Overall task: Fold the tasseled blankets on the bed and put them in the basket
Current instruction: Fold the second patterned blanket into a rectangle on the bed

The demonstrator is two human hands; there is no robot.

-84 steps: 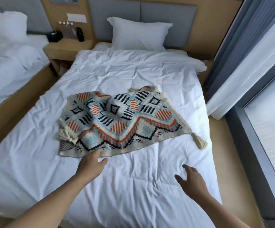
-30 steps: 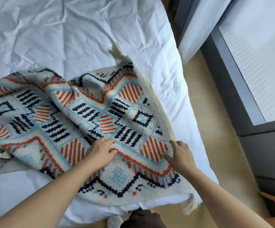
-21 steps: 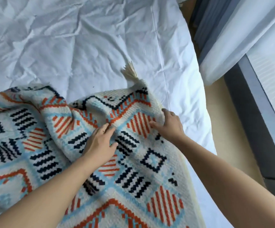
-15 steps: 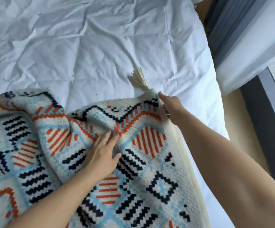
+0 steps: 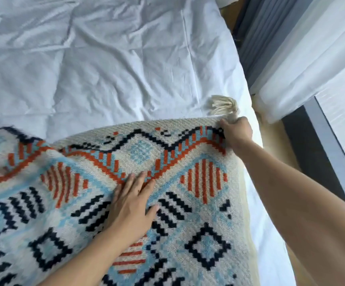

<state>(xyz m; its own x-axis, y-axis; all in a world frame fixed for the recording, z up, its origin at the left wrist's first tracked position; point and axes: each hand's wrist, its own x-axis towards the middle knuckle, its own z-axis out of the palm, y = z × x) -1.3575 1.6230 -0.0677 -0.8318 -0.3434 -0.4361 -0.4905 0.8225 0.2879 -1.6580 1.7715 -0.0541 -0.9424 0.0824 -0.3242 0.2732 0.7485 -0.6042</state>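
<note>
The blanket (image 5: 126, 203) covers the bed's (image 5: 105, 58) near right part, its tasselled corner by the right edge. The right hand (image 5: 236, 132) pinches that corner; the left hand (image 5: 132, 205) lies flat, fingers released, mid-blanket. Bare sheet spreads beyond toward the head end.

Both arms are bare all the way up, with no sleeves showing. The left hand (image 5: 133, 205) and the right hand (image 5: 236, 132) have no gloves, rings or watches on them.
</note>
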